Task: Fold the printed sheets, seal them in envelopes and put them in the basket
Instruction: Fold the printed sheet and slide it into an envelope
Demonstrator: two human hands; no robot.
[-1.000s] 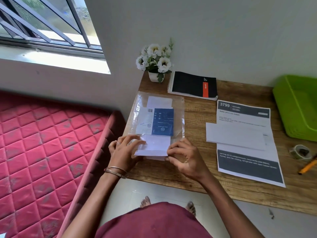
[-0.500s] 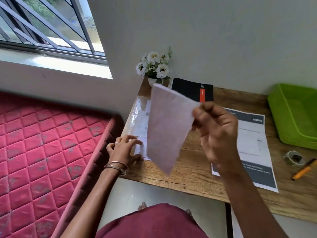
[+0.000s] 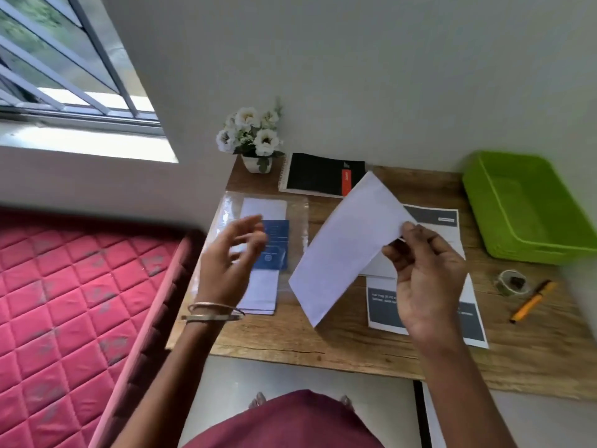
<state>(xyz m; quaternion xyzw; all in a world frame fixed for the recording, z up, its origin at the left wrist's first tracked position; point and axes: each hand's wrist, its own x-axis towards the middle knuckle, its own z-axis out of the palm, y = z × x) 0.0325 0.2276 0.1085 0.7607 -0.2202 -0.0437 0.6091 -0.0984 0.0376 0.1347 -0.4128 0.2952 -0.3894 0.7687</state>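
Observation:
My right hand (image 3: 426,273) pinches the upper right corner of a white envelope (image 3: 345,250) and holds it tilted in the air over the middle of the wooden desk (image 3: 290,341). Blurred by motion, my left hand (image 3: 229,257) hovers with fingers apart and nothing in it, above the clear plastic pack of envelopes (image 3: 265,247) with its blue label. A printed sheet (image 3: 429,305) with dark bands lies flat under my right hand, partly hidden, with a white folded sheet or envelope on it. The green basket (image 3: 529,208) stands at the desk's far right.
A black spiral notebook (image 3: 319,174) and a pot of white flowers (image 3: 252,140) stand along the wall. A tape roll (image 3: 512,282) and an orange pen (image 3: 533,300) lie right of the sheet. A red mattress (image 3: 74,305) adjoins the desk's left edge.
My right hand drew one envelope out of the pack, lifted it and swung it right over the desk. My left hand let go of the pack and rose above it.

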